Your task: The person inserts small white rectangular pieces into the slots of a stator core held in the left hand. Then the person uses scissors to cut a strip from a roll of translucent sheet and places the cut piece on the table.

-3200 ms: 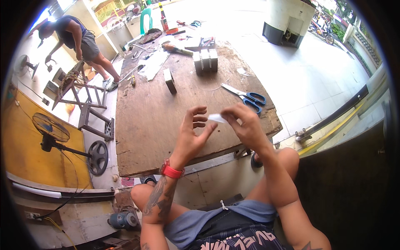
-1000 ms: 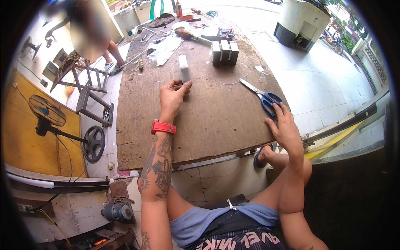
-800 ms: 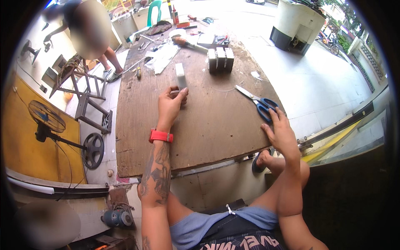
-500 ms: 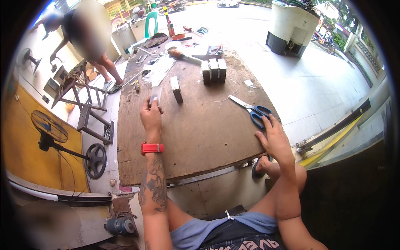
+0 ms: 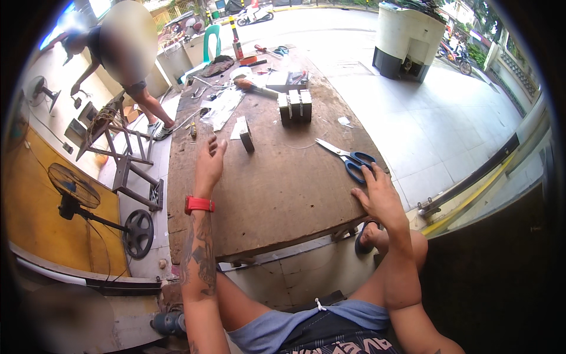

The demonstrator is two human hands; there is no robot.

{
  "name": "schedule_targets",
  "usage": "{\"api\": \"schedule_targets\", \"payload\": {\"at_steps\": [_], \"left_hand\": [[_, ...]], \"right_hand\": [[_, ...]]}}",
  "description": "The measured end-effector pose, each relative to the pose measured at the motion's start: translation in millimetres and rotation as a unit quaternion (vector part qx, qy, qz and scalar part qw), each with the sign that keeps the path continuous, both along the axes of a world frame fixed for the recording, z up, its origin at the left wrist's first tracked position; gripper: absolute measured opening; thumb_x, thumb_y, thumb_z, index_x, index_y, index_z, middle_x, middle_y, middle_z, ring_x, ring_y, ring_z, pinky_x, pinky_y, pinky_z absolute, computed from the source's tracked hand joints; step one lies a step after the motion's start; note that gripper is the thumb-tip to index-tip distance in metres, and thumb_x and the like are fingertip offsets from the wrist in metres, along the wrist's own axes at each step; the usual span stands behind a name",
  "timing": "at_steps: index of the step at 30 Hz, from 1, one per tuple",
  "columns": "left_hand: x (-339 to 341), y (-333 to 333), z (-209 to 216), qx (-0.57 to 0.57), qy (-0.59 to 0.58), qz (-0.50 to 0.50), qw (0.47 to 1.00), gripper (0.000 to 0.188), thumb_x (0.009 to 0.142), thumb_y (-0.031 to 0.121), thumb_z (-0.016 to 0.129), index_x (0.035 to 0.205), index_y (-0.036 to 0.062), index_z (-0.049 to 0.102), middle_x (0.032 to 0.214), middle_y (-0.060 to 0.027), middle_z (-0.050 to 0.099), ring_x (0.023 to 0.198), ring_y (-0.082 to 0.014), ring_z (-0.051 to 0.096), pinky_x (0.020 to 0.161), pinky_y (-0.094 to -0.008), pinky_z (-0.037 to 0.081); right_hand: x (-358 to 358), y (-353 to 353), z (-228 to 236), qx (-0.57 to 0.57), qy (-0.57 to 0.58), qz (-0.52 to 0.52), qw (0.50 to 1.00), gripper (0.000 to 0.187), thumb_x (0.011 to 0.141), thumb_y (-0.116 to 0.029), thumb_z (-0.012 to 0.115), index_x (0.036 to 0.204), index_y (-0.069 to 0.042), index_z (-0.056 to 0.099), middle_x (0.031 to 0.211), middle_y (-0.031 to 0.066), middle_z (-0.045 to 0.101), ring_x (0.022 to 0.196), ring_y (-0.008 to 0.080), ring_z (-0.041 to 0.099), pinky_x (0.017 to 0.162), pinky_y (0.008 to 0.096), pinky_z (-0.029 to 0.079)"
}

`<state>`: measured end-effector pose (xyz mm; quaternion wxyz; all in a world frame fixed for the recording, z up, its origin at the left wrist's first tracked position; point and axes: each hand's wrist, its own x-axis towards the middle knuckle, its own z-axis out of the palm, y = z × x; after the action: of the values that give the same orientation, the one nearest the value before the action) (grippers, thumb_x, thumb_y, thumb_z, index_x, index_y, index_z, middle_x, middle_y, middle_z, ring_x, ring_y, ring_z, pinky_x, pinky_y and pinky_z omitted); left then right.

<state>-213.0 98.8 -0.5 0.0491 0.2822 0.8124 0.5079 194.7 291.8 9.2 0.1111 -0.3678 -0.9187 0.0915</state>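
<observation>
My left hand (image 5: 210, 160), below a red wristband, hovers over the left part of the wooden table (image 5: 271, 200). Its fingers are apart and hold nothing. Just beyond it stands a narrow dark block with a pale top edge (image 5: 246, 135); a small white translucent piece (image 5: 236, 130) is against or right beside its left side. My right hand (image 5: 382, 194) rests at the table's right edge, fingers spread, with the fingertips at the blue handles of a pair of scissors (image 5: 348, 158). The scissors lie with their blades slightly apart, pointing to the far left.
A row of similar dark blocks (image 5: 295, 108) stands farther back. Behind are a tool with an orange-brown handle (image 5: 250, 87), white sheets (image 5: 223, 109) and assorted tools. A person (image 5: 127, 65) bends at the left by a wooden stand (image 5: 121, 127). A pedestal fan (image 5: 73, 187) stands left.
My left hand has let go of the white translucent piece, now by the single block, and has drawn back slightly left. My right hand stays by the scissors. The view has shifted a little.
</observation>
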Motion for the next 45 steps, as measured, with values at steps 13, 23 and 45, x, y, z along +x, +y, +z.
{"api": "schedule_targets", "payload": {"at_steps": [13, 23, 45], "left_hand": [[69.6, -59.1, -25.5, -0.031, 0.202, -0.106, 0.973, 0.031, 0.101, 0.025, 0.064, 0.122, 0.0028, 0.068, 0.120, -0.0242, 0.069, 0.118, -0.0406, 0.065, 0.101, -0.0445, 0.051], [88.4, -59.4, -21.8, -0.123, 0.255, -0.113, 0.952, 0.040, 0.101, 0.029, 0.064, 0.128, 0.0006, 0.058, 0.136, -0.0243, 0.053, 0.136, -0.0456, 0.046, 0.117, -0.0534, 0.037], [78.6, -51.7, -7.5, -0.162, 0.226, -0.109, 0.954, 0.045, 0.093, 0.033, 0.072, 0.126, 0.0068, 0.057, 0.132, -0.0154, 0.048, 0.132, -0.0357, 0.043, 0.114, -0.0509, 0.034]], "right_hand": [[-17.8, 4.4, 35.6, -0.008, -0.073, -0.016, 0.997, 0.066, 0.096, -0.043, 0.070, 0.148, -0.006, 0.051, 0.148, 0.0240, 0.052, 0.132, 0.0432, 0.055, 0.112, 0.0505, 0.047], [-332.9, 107.7, 119.5, 0.136, -0.026, 0.164, 0.977, 0.030, 0.103, -0.029, 0.058, 0.124, -0.012, 0.071, 0.122, 0.0155, 0.073, 0.114, 0.0304, 0.070, 0.098, 0.0460, 0.052], [-555.5, 192.8, 41.6, -0.109, 0.212, 0.208, 0.949, 0.039, 0.107, -0.042, 0.059, 0.121, -0.007, 0.070, 0.105, 0.0131, 0.075, 0.099, 0.0266, 0.072, 0.086, 0.0395, 0.056]]}}
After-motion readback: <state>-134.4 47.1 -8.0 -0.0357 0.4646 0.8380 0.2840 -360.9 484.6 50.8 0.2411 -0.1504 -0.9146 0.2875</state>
